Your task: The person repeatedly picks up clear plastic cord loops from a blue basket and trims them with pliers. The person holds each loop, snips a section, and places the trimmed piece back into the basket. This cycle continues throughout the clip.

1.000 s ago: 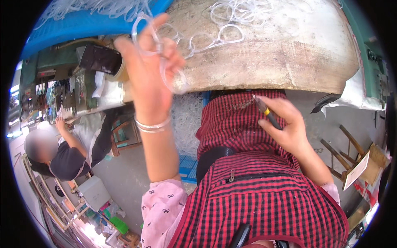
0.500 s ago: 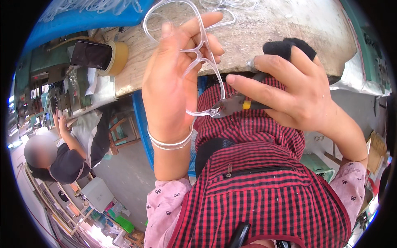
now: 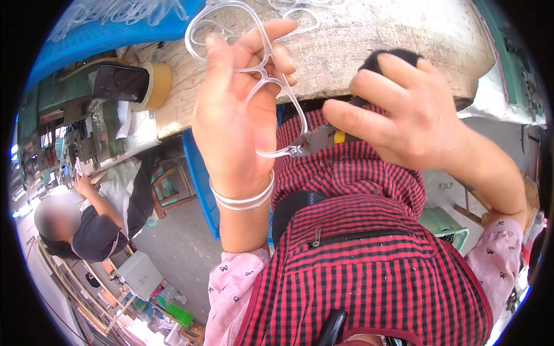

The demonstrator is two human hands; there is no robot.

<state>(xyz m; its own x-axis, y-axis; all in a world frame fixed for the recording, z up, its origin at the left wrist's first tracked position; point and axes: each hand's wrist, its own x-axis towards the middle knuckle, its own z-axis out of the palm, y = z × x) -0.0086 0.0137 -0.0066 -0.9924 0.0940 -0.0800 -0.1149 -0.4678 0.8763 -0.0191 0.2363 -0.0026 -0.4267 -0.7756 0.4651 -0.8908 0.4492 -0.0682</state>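
Noted clear eyeglass frame and dark pliers brought together since the view one second earlier. Found frame lying along left hand, held by bent fingers and thumb, long axis running from beyond the thumb to the palm's right edge near the wrist, hinge at that lower end. Found right hand wrapped round the pliers, right of the hinge, farther from it than the left palm; could not tell the jaws' gap. Logged tape roll left of the left hand.

No text, label, number or sign can be read anywhere here.
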